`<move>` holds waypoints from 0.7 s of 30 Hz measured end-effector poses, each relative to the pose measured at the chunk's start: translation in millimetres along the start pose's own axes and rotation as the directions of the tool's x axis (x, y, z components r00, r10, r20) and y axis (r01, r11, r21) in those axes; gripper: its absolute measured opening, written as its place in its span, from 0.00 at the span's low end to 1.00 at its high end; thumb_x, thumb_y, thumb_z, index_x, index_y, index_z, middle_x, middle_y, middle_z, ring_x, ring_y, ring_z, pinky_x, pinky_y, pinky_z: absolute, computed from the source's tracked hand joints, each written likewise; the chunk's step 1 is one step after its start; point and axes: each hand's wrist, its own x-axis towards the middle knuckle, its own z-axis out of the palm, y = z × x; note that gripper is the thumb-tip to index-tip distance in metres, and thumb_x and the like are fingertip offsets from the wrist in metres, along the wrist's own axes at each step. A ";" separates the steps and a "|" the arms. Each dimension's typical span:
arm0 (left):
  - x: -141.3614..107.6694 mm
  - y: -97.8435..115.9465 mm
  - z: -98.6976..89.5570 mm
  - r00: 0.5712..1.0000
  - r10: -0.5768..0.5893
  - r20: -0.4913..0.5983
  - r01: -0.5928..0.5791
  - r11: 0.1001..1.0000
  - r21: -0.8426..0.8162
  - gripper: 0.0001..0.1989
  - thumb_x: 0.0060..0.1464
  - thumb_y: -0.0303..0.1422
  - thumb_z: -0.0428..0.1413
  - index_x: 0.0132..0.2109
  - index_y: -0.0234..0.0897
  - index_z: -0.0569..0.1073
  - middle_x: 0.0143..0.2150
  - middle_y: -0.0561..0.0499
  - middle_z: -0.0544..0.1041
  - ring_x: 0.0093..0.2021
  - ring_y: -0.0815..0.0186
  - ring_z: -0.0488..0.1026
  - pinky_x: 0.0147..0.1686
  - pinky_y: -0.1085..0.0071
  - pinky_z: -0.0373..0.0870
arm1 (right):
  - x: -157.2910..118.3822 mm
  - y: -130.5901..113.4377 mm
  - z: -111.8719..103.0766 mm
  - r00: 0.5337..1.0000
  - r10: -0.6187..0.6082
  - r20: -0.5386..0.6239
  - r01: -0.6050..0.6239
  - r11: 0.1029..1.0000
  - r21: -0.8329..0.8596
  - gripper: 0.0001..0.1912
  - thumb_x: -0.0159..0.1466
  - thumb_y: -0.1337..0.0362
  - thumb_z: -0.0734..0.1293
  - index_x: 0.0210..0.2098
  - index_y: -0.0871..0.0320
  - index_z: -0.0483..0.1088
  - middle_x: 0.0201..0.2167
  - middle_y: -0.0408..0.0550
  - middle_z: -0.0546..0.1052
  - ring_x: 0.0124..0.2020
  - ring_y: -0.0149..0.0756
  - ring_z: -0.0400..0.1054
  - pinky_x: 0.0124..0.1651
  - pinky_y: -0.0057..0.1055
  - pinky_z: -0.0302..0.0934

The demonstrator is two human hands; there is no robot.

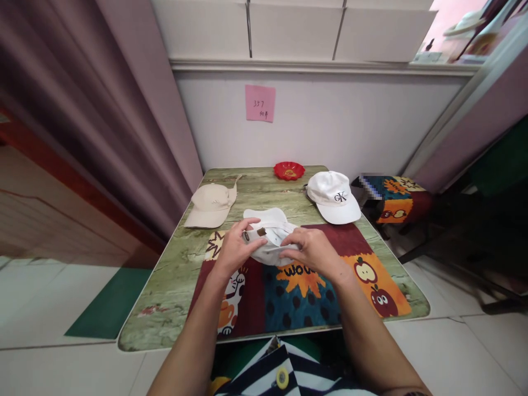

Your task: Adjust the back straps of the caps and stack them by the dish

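Between my hands is a light grey-white cap (270, 254), its inside partly showing and its brim pointing away from me. My left hand (238, 246) pinches the cap's left side, near a brown label. On the right side, my right hand (312, 248) has its thumb and fingers closed on the cap's edge. A cream cap (210, 204) lies at the table's left, and a white cap with black letters (333, 197) rests at the right.
A colourful patterned mat (303, 300) covers the near part of the green wood-look table (160, 297). Near the wall stands a red scalloped dish (289, 170). A stool with a patterned cover (398, 195) is right of the table.
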 end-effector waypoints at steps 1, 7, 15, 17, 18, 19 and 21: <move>0.4 1.3 -0.1 0.999 0.042 -0.014 -0.042 0.998 0.051 0.21 0.46 0.37 0.67 0.50 0.42 0.77 0.39 0.50 0.75 0.42 0.58 0.72 0.46 0.65 0.65 | 0.5 -4.4 -4.9 1.000 0.019 -0.020 -0.018 0.999 0.029 0.10 0.60 0.53 0.73 0.31 0.53 0.78 0.29 0.47 0.79 0.29 0.37 0.70 0.36 0.32 0.58; 0.2 8.5 5.9 0.941 0.333 -0.055 -0.292 0.884 0.364 0.08 0.56 0.36 0.60 0.43 0.40 0.76 0.42 0.45 0.77 0.46 0.54 0.72 0.50 0.60 0.62 | 5.6 -15.9 -1.6 0.971 0.236 -0.033 -0.176 0.805 0.567 0.14 0.67 0.50 0.64 0.38 0.55 0.68 0.31 0.44 0.78 0.23 0.30 0.68 0.27 0.27 0.58; -2.7 5.1 10.7 0.888 0.460 0.023 -0.391 0.727 0.565 0.09 0.59 0.30 0.53 0.45 0.37 0.76 0.47 0.39 0.78 0.50 0.50 0.71 0.53 0.53 0.58 | 13.2 -13.7 33.7 0.937 0.349 0.025 -0.254 0.631 0.733 0.17 0.64 0.47 0.66 0.37 0.56 0.71 0.25 0.40 0.74 0.16 0.24 0.54 0.20 0.25 0.49; -3.1 2.8 10.2 0.881 0.473 0.026 -0.397 0.708 0.584 0.14 0.60 0.31 0.53 0.51 0.36 0.76 0.51 0.38 0.78 0.51 0.49 0.71 0.53 0.52 0.57 | 15.0 -12.7 33.8 0.943 0.330 -0.049 -0.230 0.747 0.623 0.17 0.66 0.48 0.65 0.36 0.56 0.73 0.26 0.42 0.75 0.19 0.27 0.59 0.23 0.26 0.52; -3.4 2.0 9.9 0.880 0.475 0.021 -0.392 0.701 0.595 0.15 0.61 0.32 0.53 0.53 0.36 0.75 0.53 0.37 0.77 0.52 0.48 0.71 0.53 0.53 0.57 | 16.2 -12.1 32.9 0.946 0.307 -0.100 -0.208 0.815 0.541 0.17 0.66 0.49 0.64 0.35 0.56 0.74 0.27 0.43 0.76 0.22 0.29 0.62 0.25 0.26 0.54; -3.9 1.4 9.4 0.882 0.470 0.013 -0.381 0.698 0.606 0.17 0.61 0.32 0.53 0.55 0.37 0.75 0.54 0.37 0.77 0.53 0.48 0.71 0.52 0.53 0.58 | 17.8 -11.5 31.5 0.949 0.277 -0.150 -0.185 0.875 0.447 0.16 0.67 0.50 0.64 0.34 0.56 0.75 0.28 0.44 0.77 0.25 0.31 0.65 0.28 0.27 0.56; -4.7 0.6 8.4 0.893 0.449 0.002 -0.356 0.705 0.614 0.19 0.61 0.34 0.53 0.58 0.37 0.74 0.52 0.37 0.76 0.52 0.49 0.70 0.49 0.55 0.60 | 22.0 -10.1 28.9 0.951 0.225 -0.211 -0.165 0.949 0.268 0.16 0.67 0.52 0.63 0.33 0.55 0.77 0.28 0.45 0.78 0.30 0.35 0.69 0.33 0.28 0.57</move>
